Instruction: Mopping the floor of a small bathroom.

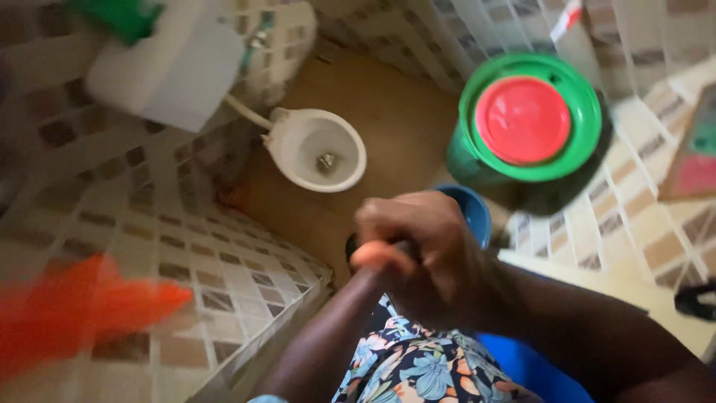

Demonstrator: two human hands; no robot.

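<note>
Looking down into a tiled bathroom, you are gripping an orange handle with both hands stacked in front of your chest. Starting at the left, a blurred orange shape is sweeping across the wall tiles, too smeared to identify. Above it, the white cistern is carrying a green object on top, and its pipe is running down to the white toilet bowl on the brown floor. Your left hand is sitting low on the handle, though I cannot tell how tightly it is closing; your right hand is clenching around it just above. Behind your knuckles a blue bucket is peeking out. Further right, a green bucket is holding a red lid. By my judgement, you are readying the tool, and steadying your grip is coming next.
</note>
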